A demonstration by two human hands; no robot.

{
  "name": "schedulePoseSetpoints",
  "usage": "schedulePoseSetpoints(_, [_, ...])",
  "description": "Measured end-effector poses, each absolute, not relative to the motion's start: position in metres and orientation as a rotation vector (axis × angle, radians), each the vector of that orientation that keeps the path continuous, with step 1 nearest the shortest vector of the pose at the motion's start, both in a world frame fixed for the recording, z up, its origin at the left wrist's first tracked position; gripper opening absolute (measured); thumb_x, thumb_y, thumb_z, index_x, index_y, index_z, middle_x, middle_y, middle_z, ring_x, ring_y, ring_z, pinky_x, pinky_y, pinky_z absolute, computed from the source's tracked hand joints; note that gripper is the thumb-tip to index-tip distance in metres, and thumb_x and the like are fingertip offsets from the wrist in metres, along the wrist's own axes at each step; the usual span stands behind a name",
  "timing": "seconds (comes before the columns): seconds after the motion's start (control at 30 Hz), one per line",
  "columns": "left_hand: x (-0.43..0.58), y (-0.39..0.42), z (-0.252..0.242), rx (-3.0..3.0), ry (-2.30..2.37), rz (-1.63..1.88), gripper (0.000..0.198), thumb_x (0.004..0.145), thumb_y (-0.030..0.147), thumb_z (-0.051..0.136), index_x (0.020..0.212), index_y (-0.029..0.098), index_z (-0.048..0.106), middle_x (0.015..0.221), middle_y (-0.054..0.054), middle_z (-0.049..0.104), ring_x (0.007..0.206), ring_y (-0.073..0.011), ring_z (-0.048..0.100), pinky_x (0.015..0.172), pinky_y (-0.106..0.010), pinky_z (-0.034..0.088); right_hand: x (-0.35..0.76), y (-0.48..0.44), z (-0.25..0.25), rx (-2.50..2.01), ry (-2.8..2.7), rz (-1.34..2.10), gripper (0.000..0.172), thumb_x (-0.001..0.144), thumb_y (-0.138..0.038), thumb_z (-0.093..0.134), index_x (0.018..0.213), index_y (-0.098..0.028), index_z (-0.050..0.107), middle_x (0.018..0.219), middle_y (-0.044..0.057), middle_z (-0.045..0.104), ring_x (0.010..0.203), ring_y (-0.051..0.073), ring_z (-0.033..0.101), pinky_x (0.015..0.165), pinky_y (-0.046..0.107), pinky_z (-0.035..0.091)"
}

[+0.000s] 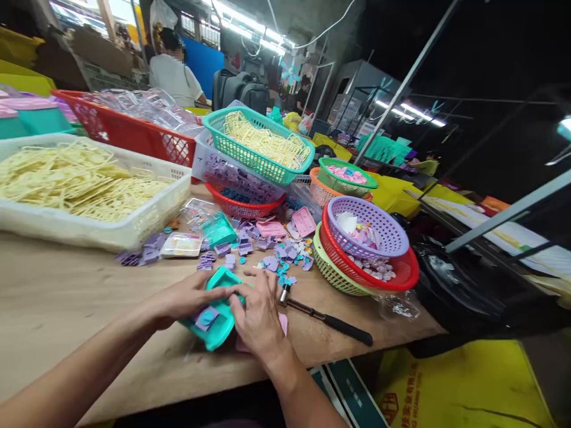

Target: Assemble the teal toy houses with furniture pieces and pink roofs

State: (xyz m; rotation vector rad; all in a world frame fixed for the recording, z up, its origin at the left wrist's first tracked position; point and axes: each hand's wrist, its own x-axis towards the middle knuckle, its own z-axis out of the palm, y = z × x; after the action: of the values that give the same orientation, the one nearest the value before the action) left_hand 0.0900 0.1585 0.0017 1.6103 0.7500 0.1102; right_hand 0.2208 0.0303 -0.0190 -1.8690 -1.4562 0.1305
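A teal plastic toy case point(217, 315) lies tilted on the wooden table point(57, 297), with a small purple piece point(206, 318) on its face. My left hand point(187, 297) grips the case from the left, fingers curled over its top edge. From the right, my right hand point(259, 315) has its fingers closed against the case; a pink flat piece point(282, 323) peeks out beneath it. A small black-handled hammer point(328, 319) rests just right of my right hand.
Loose purple, pink and teal parts point(267, 246) are scattered behind the hands. A white crate of cream sprues point(89, 190), red and teal baskets point(256, 142) and stacked round baskets point(366, 244) line the table. A person in white point(173, 68) sits far behind. The table edge drops off at right.
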Motion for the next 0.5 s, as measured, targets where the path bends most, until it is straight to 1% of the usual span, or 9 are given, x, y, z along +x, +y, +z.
schedulePoseSetpoints(0.07, [0.094, 0.16, 0.006, 1.641, 0.705, 0.041, 0.043, 0.067, 0.056, 0.074, 0.092, 0.021, 0.072, 0.087, -0.002, 0.074, 0.078, -0.0229, 0.065, 0.064, -0.028, 0.052, 0.238, 0.031, -0.011, -1.763, -1.598, 0.215, 0.01, 0.085, -0.027, 0.069, 0.093, -0.029, 0.075, 0.121, 0.006, 0.059, 0.116, 0.028, 0.049, 0.097, 0.048, 0.04])
schedulePoseSetpoints(0.13, [0.101, 0.162, 0.011, 1.675, 0.691, 0.014, 0.043, 0.067, 0.056, 0.074, 0.092, 0.021, 0.071, 0.089, -0.003, 0.074, 0.082, -0.0248, 0.066, 0.066, -0.029, 0.052, 0.262, 0.036, -0.002, -1.596, -1.802, 0.372, 0.011, 0.084, -0.028, 0.072, 0.094, -0.028, 0.075, 0.12, 0.004, 0.062, 0.112, 0.022, 0.055, 0.097, 0.041, 0.043])
schedulePoseSetpoints(0.2, [0.11, 0.165, 0.014, 1.711, 0.705, 0.01, 0.047, 0.067, 0.059, 0.071, 0.095, 0.021, 0.07, 0.091, -0.004, 0.074, 0.084, -0.0266, 0.067, 0.068, -0.031, 0.053, 0.291, 0.045, 0.006, -1.395, -1.974, 0.555, 0.012, 0.083, -0.029, 0.073, 0.095, -0.026, 0.075, 0.121, 0.003, 0.064, 0.111, 0.018, 0.059, 0.098, 0.034, 0.046])
schedulePoseSetpoints(0.27, [0.118, 0.169, 0.013, 1.779, 0.74, 0.021, 0.049, 0.067, 0.061, 0.069, 0.095, 0.02, 0.07, 0.089, -0.006, 0.074, 0.081, -0.0274, 0.067, 0.067, -0.033, 0.053, 0.321, 0.06, 0.01, -1.243, -2.019, 0.709, 0.011, 0.086, -0.03, 0.07, 0.093, -0.023, 0.075, 0.116, 0.002, 0.068, 0.107, 0.015, 0.063, 0.095, 0.03, 0.049])
schedulePoseSetpoints(0.3, [0.122, 0.172, 0.011, 1.83, 0.765, 0.033, 0.048, 0.067, 0.061, 0.068, 0.092, 0.02, 0.07, 0.086, -0.006, 0.074, 0.078, -0.0273, 0.066, 0.064, -0.033, 0.052, 0.336, 0.069, 0.01, -1.227, -1.993, 0.74, 0.013, 0.089, -0.031, 0.066, 0.094, -0.022, 0.074, 0.112, 0.002, 0.07, 0.105, 0.015, 0.065, 0.093, 0.029, 0.05])
schedulePoseSetpoints(0.37, [0.126, 0.178, 0.004, 1.937, 0.805, 0.052, 0.045, 0.066, 0.062, 0.066, 0.083, 0.02, 0.068, 0.08, -0.004, 0.072, 0.074, -0.0262, 0.065, 0.06, -0.032, 0.05, 0.362, 0.087, 0.006, -1.397, -1.885, 0.646, 0.021, 0.095, -0.033, 0.056, 0.103, -0.021, 0.072, 0.108, 0.002, 0.072, 0.103, 0.015, 0.066, 0.092, 0.029, 0.051])
schedulePoseSetpoints(0.43, [0.127, 0.182, -0.002, 2.014, 0.826, 0.036, 0.044, 0.067, 0.063, 0.063, 0.079, 0.021, 0.067, 0.076, -0.003, 0.071, 0.072, -0.0254, 0.064, 0.059, -0.031, 0.049, 0.383, 0.103, -0.003, -1.794, -1.737, 0.404, 0.03, 0.099, -0.034, 0.048, 0.118, -0.02, 0.066, 0.12, 0.007, 0.068, 0.114, 0.018, 0.062, 0.099, 0.034, 0.048])
schedulePoseSetpoints(0.5, [0.126, 0.184, -0.005, 2.048, 0.857, -0.003, 0.046, 0.068, 0.066, 0.06, 0.08, 0.022, 0.067, 0.077, -0.004, 0.071, 0.073, -0.0259, 0.065, 0.06, -0.031, 0.05, 0.395, 0.112, -0.016, -2.15, -1.596, 0.217, 0.036, 0.099, -0.034, 0.046, 0.128, -0.016, 0.06, 0.135, 0.016, 0.058, 0.128, 0.026, 0.052, 0.107, 0.048, 0.04])
